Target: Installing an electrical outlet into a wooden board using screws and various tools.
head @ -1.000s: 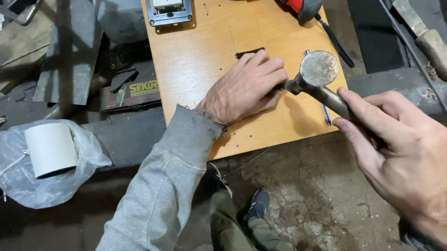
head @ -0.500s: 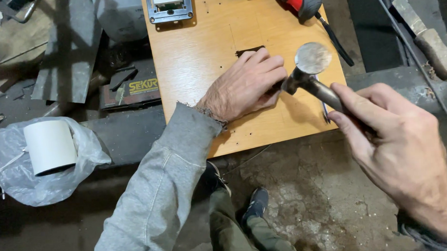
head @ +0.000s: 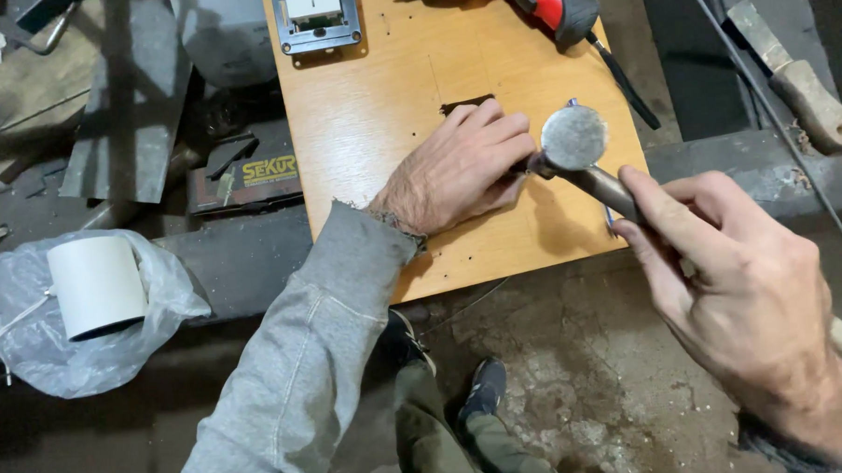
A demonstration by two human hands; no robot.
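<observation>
Your right hand [head: 740, 291] is closed around the handle of the hammer [head: 586, 156], with the forefinger laid along the shaft toward the head. The round metal hammer head sits over the right part of the wooden board [head: 379, 107], raised a little, its face turned up toward you, just beside the fingertips of your left hand [head: 460, 165].

Your left hand rests on the board, knuckles up, fingers curled and pinched together at the tips; whatever they pinch is too small to make out. The fingertips lie just below a small dark slot [head: 466, 104] cut in the board, near the board's middle. The grey sleeve [head: 304, 362] of that arm runs off the board's lower edge.

At the board's top edge lies a white socket in a metal frame [head: 315, 16]. At the board's top right corner a red and black tool [head: 553, 3] pokes over the edge. Right of the board, well apart from it, a file with a wooden handle [head: 803, 83] lies on the dark bench. Left of the board, well apart, a white roll [head: 96, 285] sits on a clear plastic bag [head: 33, 362]. Below the board's lower edge, your shoes [head: 487, 388] stand on the concrete floor
</observation>
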